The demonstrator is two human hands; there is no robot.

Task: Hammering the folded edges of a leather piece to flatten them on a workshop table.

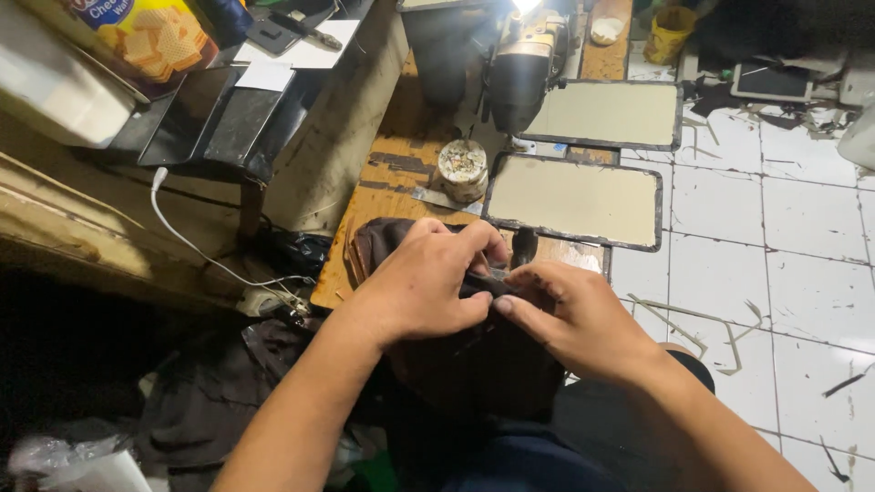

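Observation:
My left hand (421, 282) and my right hand (574, 319) meet over a dark brown piece of leather-like material (483, 364) that lies on my lap and against the edge of a low wooden board (387, 178). Both hands pinch the same folded edge of the piece, thumbs and fingertips touching in the middle. More dark brown pieces (369, 241) are stacked just behind my left hand. The part of the piece under my palms is hidden.
Two flat tan panels with dark rims (574, 200) (606, 114) lie on the board and white tiled floor (784, 264). A round tin (462, 169) and a sewing machine (529, 64) stand behind. A white cable (196, 246) runs at left. Scraps litter the floor.

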